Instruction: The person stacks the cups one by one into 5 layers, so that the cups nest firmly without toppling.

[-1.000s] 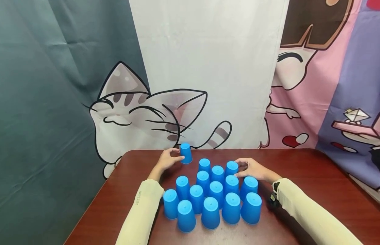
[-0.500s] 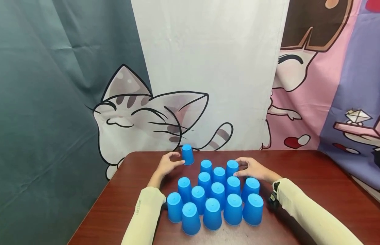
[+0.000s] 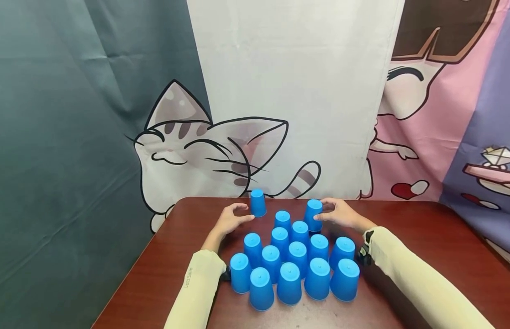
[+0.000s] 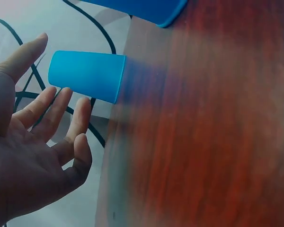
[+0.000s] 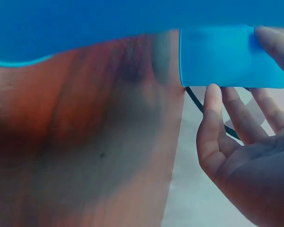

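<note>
The blue cup [image 3: 311, 211] in the right hand [image 3: 342, 214] stands upside down near the middle of the bench's far side, just behind the cluster. The fingers [image 5: 212, 100] of that hand grip it, thumb on one side and fingertips on the other. A dark shadow shows under its rim, but whether it is lifted clear cannot be told. Poor clearance could let that rim catch the nearest clustered cup and tip it; a loose pinch on the tapered wall could let the cup slip.

A second cup [image 3: 258, 204] stands inverted close to the far edge, left of the middle. The left hand [image 3: 230, 220] is beside it, fingers [image 4: 80, 116] spread and relaxed, holding nothing; contact is unclear. A careless nudge might push this cup over the far edge.

Toward the near edge, a cluster of thirteen inverted blue cups [image 3: 297, 261] covers the middle of the bench [image 3: 419, 224]. The left wristband [image 3: 226, 274] lies right by the cluster's leftmost cup, and the right sleeve [image 3: 419, 276] passes near its right side, so a sideways swing of either forearm could topple cups. Beyond the far edge hangs a cloth [image 3: 333, 91] with a cartoon cat [image 3: 176, 187].
</note>
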Demonstrator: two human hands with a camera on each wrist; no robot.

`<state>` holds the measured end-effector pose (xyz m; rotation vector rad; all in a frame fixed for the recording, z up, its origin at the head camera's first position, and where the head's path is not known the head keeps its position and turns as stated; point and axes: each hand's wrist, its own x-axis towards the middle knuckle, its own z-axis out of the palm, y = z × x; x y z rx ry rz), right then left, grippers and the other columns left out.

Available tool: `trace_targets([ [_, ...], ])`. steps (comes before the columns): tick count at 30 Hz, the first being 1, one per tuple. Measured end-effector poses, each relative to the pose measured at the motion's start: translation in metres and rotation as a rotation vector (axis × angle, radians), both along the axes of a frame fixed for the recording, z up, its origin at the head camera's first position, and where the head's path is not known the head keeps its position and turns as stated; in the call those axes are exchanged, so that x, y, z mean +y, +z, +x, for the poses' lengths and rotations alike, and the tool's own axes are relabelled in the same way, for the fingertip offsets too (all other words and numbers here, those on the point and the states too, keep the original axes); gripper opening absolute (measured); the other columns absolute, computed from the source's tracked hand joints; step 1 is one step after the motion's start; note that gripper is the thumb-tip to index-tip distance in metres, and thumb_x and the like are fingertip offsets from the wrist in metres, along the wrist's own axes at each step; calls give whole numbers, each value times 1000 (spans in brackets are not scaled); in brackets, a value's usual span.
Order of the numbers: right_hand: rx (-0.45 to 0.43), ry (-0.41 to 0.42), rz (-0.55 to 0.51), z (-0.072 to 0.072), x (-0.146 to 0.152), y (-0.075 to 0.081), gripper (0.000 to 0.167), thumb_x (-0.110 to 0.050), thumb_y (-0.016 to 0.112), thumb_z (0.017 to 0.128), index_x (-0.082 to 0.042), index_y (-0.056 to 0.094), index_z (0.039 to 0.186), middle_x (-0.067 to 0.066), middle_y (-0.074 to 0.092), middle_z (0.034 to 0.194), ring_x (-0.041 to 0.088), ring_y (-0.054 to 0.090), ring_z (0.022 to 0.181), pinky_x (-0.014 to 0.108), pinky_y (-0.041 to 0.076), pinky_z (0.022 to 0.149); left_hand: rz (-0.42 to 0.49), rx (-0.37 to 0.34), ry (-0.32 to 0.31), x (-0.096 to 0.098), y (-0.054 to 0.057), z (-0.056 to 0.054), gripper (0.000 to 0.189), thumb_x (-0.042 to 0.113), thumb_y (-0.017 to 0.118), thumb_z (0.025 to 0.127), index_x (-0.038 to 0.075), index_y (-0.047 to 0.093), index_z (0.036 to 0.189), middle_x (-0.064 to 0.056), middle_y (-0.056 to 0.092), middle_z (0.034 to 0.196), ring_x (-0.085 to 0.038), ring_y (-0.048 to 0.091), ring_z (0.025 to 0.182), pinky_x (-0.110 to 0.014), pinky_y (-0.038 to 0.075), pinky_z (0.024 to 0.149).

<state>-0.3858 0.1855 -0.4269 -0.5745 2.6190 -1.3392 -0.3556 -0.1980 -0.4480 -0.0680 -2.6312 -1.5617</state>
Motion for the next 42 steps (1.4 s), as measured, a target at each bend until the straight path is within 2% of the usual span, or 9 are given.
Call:
trace_targets([
  [6, -33, 4, -48, -15, -8, 7, 60, -34, 77, 87, -1, 54, 132, 26, 61, 127, 39, 66, 105, 56, 55, 84, 32, 28, 7, -2, 6, 2, 56, 33, 79, 85, 9, 59, 132, -11, 61, 131, -34, 54, 124, -52, 51, 95],
  [9, -40, 6, -41, -21, -11, 11, 61, -32, 77, 88, 0, 53, 133, 27, 60, 129, 38, 67, 103, 54, 56, 83, 41, 28, -3, -2, 7, 2, 56, 33, 79, 86, 9, 59, 132, -11, 61, 132, -34, 53, 125, -52, 50, 96],
  [14, -66, -15, -10, -26, -16, 17, 63, -34, 77, 87, -2, 52, 135, 27, 57, 132, 38, 66, 104, 50, 57, 82, 45, 11, -16, -1, 7, 1, 57, 34, 79, 85, 10, 59, 132, -11, 61, 133, -34, 51, 127, -52, 50, 96],
  [23, -78, 19, -1, -39, -24, 24, 61, -31, 77, 88, 1, 51, 134, 30, 55, 134, 44, 63, 108, 55, 55, 86, 62, 11, -34, 1, 5, -2, 57, 35, 78, 86, 9, 59, 133, -10, 61, 132, -35, 50, 128, -55, 48, 97],
  [31, -72, 46, 16, -59, -43, 34, 70, -29, 81, 84, 4, 48, 136, 29, 58, 130, 39, 67, 102, 49, 58, 78, 75, 0, -10, -5, 6, -5, 59, 37, 79, 84, 13, 58, 134, -7, 62, 132, -33, 50, 130, -57, 45, 100],
  [35, -88, 72, 27, -60, -56, 38, 67, -26, 81, 83, 3, 50, 135, 27, 60, 129, 39, 67, 101, 49, 58, 79, 75, -7, -8, -8, 3, -3, 60, 37, 79, 85, 11, 58, 135, -9, 62, 133, -34, 50, 130, -57, 46, 99],
  [42, -100, 85, 65, -60, -72, 36, 65, -23, 80, 85, 6, 49, 134, 27, 60, 128, 38, 68, 97, 44, 59, 73, 90, -29, -37, 0, 0, -3, 60, 37, 78, 86, 10, 56, 136, -11, 60, 134, -36, 51, 128, -53, 50, 95],
])
